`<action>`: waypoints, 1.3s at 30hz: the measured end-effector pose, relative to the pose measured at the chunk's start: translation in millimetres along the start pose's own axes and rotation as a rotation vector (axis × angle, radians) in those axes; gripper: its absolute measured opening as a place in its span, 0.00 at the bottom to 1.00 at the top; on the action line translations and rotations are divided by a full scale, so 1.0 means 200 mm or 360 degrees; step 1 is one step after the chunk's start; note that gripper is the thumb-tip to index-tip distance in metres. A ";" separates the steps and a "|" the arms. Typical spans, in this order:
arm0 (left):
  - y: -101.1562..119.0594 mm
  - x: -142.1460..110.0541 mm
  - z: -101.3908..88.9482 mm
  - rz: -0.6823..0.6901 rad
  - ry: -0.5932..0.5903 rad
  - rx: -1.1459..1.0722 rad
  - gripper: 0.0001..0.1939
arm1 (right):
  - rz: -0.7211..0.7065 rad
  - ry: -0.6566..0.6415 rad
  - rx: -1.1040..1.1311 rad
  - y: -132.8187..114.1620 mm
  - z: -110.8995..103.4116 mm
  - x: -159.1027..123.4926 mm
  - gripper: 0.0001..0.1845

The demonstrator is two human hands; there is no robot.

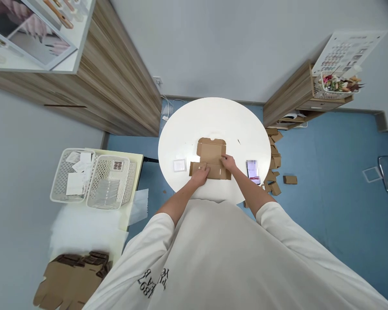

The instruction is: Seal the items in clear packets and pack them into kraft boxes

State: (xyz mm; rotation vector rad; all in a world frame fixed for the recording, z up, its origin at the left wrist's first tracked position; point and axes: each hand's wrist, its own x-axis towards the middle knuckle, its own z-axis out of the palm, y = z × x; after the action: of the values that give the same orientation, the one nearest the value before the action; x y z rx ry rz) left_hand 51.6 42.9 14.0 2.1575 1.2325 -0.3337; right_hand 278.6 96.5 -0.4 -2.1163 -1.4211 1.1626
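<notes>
An unfolded brown cardboard box blank lies on the white round table in front of me. My left hand rests on its near panel, left of the middle, with the fingers stretched out over the card. At the right side, by the crease between the two panels, my right hand has its fingers closed on the edge of the blank. A small clear plastic case lies on the table to the left. To the right is a phone with its screen lit.
Small folded cardboard boxes are heaped on the floor right of the table. Left stand white mesh baskets on a side table, with more flat cardboard blanks nearer me. A wooden cabinet and a shelf unit flank the table.
</notes>
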 end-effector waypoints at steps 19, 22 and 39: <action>0.02 -0.01 -0.01 -0.0038 0.0038 -0.0065 0.23 | -0.0353 -0.0460 -0.0811 -0.11 0.08 -0.36 0.42; 0.02 -0.02 -0.01 -0.0025 0.0051 -0.0110 0.23 | -0.0301 -0.0577 -0.0945 -0.10 0.14 -0.40 0.52; -0.20 -0.20 0.15 -0.0908 0.0570 -0.1252 0.29 | -0.0197 -0.0634 -0.1045 -0.12 0.17 -0.41 0.56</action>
State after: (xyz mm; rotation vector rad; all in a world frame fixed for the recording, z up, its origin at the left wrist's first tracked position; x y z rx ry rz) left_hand -1.9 11.4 -4.6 1.1979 1.7929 0.2964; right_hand 224.5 30.0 30.7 -2.2123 -2.3449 1.2327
